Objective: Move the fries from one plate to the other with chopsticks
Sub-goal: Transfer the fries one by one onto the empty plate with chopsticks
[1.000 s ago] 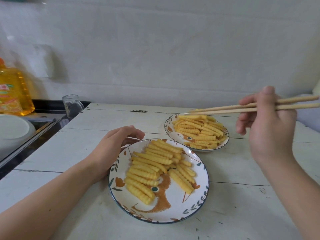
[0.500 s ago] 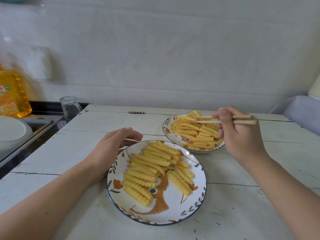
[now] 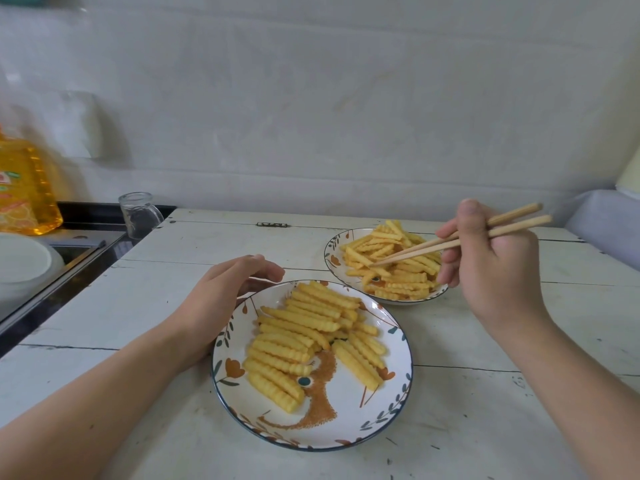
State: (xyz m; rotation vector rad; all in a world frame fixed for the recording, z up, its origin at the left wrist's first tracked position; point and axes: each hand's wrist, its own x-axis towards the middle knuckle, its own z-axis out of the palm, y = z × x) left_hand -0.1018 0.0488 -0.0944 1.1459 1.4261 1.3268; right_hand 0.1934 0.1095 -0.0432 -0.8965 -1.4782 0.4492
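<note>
at the far left a yellow oil bottle stood beside a white bowl, with a small glass jar near the corner of the white plank worktop. the left hand lay loosely open, holding nothing, its palm side against the left rim of the near plate, which carried crinkle-cut fries laid mostly in rows. just behind and to the right sat the far plate, heaped with more fries. the right hand had its grip closed around a pair of wooden chopsticks, whose tips met down among the far plate's fries; whether they pinched one could not be told.
</note>
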